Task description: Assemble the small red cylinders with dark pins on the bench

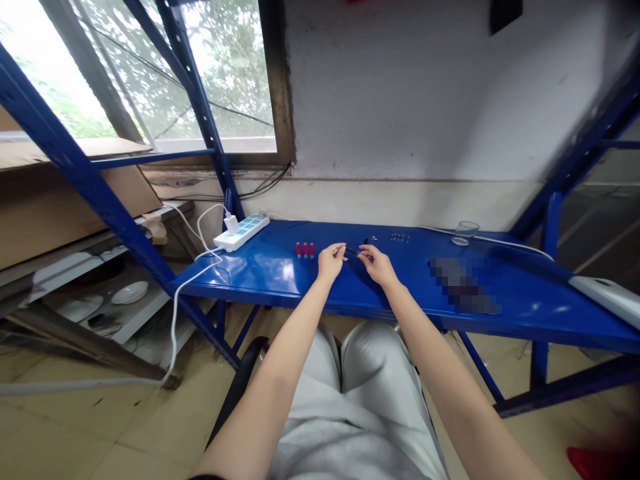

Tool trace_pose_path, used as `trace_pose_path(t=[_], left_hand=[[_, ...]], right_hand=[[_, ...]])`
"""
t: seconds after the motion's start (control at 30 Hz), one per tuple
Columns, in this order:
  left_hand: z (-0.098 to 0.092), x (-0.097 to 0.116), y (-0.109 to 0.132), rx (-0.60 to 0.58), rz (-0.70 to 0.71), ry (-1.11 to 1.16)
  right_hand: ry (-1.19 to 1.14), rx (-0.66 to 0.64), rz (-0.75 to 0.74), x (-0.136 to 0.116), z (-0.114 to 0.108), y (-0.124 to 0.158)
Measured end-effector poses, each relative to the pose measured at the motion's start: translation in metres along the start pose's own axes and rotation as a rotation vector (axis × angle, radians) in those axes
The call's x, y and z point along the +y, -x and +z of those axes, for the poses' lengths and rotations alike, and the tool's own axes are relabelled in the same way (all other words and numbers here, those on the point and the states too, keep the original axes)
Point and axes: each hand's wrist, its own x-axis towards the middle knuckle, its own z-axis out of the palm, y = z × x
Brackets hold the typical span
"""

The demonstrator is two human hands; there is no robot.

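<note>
Over the blue table point(280, 230), my left hand point(330, 263) is closed, fingertips pinching one end of a thin black rod point(351, 251). The other end sits between the thumb and fingers of my right hand point(377, 264). What kind of thing the rod is, I cannot tell at this size. Left of my hands, three small red cylinders point(305, 250) with paler lower ends stand in a row. Just beyond my right hand lie a little black piece point(366, 241) and a tiny pale part point(375, 238). Several tiny shiny pieces point(400, 237) are laid out farther right.
A white power strip point(243, 232) with a plugged-in cord rests at the table's left end. Toward the right are a clear glass point(465, 233), a blurred-out dark object point(463, 287) and a white device point(607, 297). Blue metal posts point(203, 107) rise at both sides.
</note>
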Motion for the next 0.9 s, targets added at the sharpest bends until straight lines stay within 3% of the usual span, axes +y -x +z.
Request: trace_pose_path(t=[0.13, 0.43, 0.9], left_hand=[[0.0000, 0.0019, 0.0003, 0.025, 0.033, 0.047], [0.0006, 0.0009, -0.0020, -0.061, 0.000, 0.275], [0.0017, 0.0056, -0.0020, -0.135, -0.027, 0.299]], right_hand=[[0.058, -0.025, -0.010, 0.0025, 0.0009, -0.0001], [0.201, 0.019, -0.088, -0.0015, 0.0006, -0.0010], [0.217, 0.097, -0.169, 0.0030, -0.0003, -0.0009]])
